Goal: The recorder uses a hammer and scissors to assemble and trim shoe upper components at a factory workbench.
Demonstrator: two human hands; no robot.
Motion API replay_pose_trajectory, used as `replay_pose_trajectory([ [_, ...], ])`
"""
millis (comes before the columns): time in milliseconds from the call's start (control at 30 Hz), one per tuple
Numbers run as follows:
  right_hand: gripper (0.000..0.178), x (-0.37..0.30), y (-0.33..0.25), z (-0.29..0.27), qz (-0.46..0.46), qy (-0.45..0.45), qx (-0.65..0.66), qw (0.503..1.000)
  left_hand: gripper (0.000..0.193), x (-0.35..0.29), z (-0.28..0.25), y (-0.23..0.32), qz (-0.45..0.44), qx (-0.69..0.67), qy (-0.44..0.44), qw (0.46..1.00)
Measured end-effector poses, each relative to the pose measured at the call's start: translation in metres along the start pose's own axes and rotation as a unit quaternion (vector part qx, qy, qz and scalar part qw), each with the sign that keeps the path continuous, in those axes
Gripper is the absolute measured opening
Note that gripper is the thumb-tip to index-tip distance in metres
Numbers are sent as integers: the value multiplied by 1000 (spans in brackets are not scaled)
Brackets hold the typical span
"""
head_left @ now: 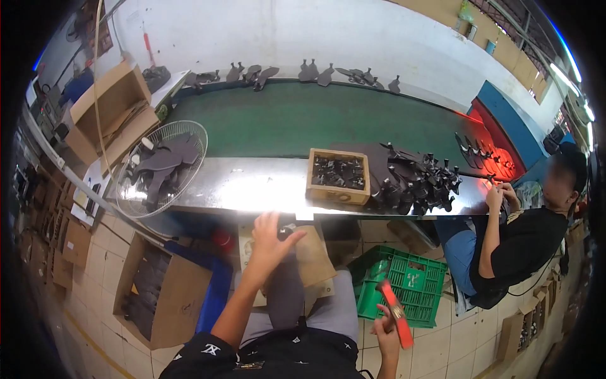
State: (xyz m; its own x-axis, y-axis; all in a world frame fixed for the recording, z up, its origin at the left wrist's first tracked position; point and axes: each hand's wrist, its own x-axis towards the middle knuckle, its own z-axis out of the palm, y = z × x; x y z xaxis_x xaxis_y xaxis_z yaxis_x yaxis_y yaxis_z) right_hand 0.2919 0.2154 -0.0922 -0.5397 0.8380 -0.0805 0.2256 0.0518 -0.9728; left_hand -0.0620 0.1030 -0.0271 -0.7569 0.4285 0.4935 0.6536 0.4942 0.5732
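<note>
My left hand point(268, 243) is above my lap with its fingers stretched forward and its thumb spread to the right. Beside it is the far end of a long dark sole-shaped piece point(285, 294), where a small black part point(287, 229) shows. The piece lies lengthwise between my thighs; whether the hand touches it is hard to tell. Under its far end is a tan board point(315, 259). Off to the right, my right hand point(386, 331) is closed around a red hand tool point(398, 319), tilted, its exact kind unclear.
On the metal-edged bench point(252, 174) are a wooden box point(338, 194) of small black parts, a pile of dark pieces point(416, 183) and a wire basket point(167, 167). A green conveyor belt point(303, 114) runs behind. A green crate point(404, 287) and carton point(183, 303) flank me; a co-worker point(527, 240) sits right.
</note>
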Motion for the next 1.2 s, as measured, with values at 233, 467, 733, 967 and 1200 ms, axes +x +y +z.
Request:
replay_pose_trajectory([
  [233, 27, 3, -30, 25, 52, -15, 197, 979, 15, 145, 116, 4, 194, -1, -71, 978],
  [467, 22, 27, -11, 34, -23, 10, 0, 1000, 7, 174, 148, -1, 254, 22, -111, 961],
  [733, 23, 73, -93, 60, -98, -31, 166, 981, 21, 94, 6, 87, 205, -238, -15, 949],
  [967, 27, 75, -179, 96, -137, -181, 316, 921, 23, 7, -72, 106, 361, -254, 59, 896],
  [1200, 18, 69, -192, 115, -157, -240, 248, 925, 24, -16, -81, 66, 348, -268, 63, 896],
])
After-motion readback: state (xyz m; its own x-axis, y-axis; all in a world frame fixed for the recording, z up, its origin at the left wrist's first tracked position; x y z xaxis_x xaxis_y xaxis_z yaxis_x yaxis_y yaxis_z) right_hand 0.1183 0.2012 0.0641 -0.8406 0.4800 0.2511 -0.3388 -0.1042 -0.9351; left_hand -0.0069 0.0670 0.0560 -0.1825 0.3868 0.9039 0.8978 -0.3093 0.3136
